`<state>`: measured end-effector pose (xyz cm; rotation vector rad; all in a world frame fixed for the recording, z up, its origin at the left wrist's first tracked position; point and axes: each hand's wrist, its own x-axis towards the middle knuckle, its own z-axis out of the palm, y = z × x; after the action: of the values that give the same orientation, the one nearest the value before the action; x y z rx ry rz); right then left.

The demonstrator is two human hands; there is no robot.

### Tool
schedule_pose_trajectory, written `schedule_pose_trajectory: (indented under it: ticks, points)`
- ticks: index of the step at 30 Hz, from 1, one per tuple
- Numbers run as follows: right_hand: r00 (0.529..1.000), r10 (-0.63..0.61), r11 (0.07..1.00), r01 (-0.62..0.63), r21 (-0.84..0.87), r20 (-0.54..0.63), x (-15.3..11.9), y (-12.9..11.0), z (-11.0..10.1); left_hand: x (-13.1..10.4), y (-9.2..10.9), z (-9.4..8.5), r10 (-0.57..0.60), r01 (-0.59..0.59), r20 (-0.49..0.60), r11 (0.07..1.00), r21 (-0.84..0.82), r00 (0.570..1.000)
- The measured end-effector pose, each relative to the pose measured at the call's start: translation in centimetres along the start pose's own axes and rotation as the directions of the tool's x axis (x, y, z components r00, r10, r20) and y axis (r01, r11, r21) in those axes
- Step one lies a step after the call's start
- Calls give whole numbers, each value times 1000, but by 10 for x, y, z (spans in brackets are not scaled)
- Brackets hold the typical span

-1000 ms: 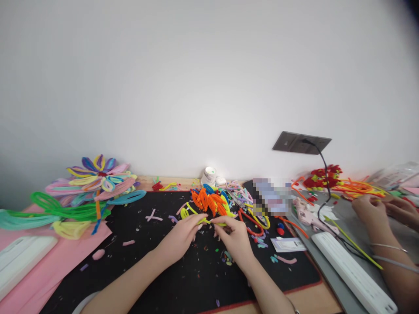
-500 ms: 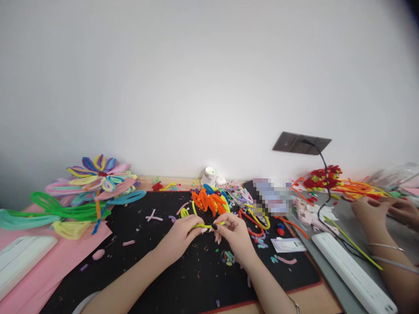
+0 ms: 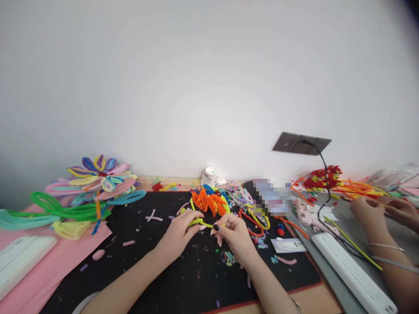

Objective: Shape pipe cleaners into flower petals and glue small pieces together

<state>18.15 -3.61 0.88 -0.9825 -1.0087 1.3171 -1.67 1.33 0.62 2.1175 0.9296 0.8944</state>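
Observation:
A yellow-green pipe cleaner (image 3: 206, 224) runs between my two hands above the black mat (image 3: 131, 261). My left hand (image 3: 183, 226) is closed around its bent, looped part, with the thumb pressed against the fingers. At the other end, the thumb and forefinger of my right hand (image 3: 230, 229) pinch it; dark polish shows on a nail. Just beyond my fingers lies an orange bundle of looped pipe cleaners (image 3: 209, 201), with blue and yellow loops touching it. My palms hide part of the yellow-green strand.
On the left, a multicoloured pipe-cleaner flower (image 3: 102, 174) rests over pink paper (image 3: 94, 244). To the right are a pink glue gun (image 3: 309, 213), a white power strip (image 3: 353, 272) and a co-worker's hands (image 3: 369, 213). A paper cup (image 3: 208, 176) stands by the wall.
My left hand has shifted slightly, its fingers now curled over the yellow-green loop. My right hand keeps its pinch almost in place. The co-worker's hands have moved a little.

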Motion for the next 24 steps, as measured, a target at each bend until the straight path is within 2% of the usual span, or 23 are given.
schedule_pose_trajectory:
  ticks: [5,12,17,24]
  points:
    - [998,50,994,-47,101,-29,1,-2,0,-1,6,-2,98,-96,119,995,-16,988]
    - [991,115,979,-103,176,-62,2,2,0,-7,8,1,218,-215,266,976,-41,939]
    - [991,134,973,-126,193,-25,3,3,-1,-8,8,3,277,-277,295,960,-42,914]
    - [990,143,971,-140,195,0,2,4,-2,-8,11,3,293,-294,310,955,-43,904]
